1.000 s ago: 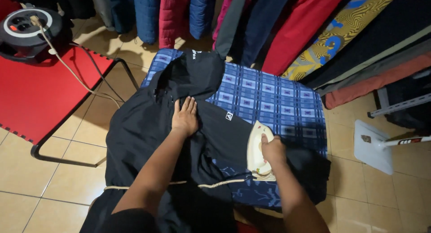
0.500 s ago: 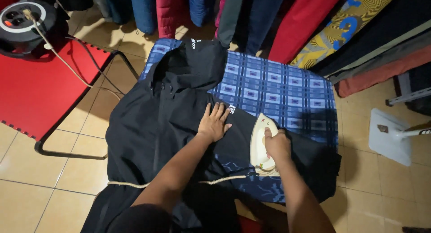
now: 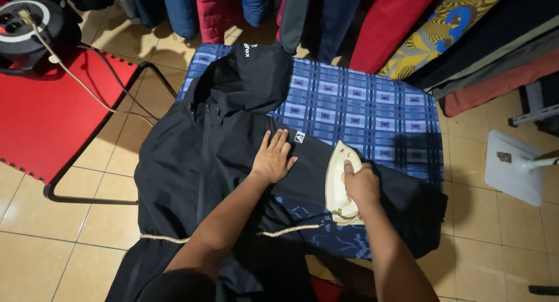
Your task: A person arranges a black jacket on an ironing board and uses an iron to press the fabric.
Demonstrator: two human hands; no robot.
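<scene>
A black hooded jacket (image 3: 204,156) lies spread over an ironing surface covered in blue checked cloth (image 3: 361,110). My left hand (image 3: 271,157) presses flat on the jacket's chest, fingers apart, just beside a small white logo patch. My right hand (image 3: 361,183) grips the handle of a cream-coloured iron (image 3: 339,174), which rests on the jacket's right side with its tip pointing away from me. A beige cord (image 3: 285,231) runs from the iron across the jacket's lower part.
A red chair (image 3: 46,116) stands at the left with a black cable reel (image 3: 26,28) on it. Hanging garments (image 3: 326,22) line the far side. A white stand base (image 3: 515,165) sits on the tiled floor at the right.
My left hand slid from the jacket's middle toward the right, next to the logo patch. The iron edged slightly forward under my right hand. The view shifted a little.
</scene>
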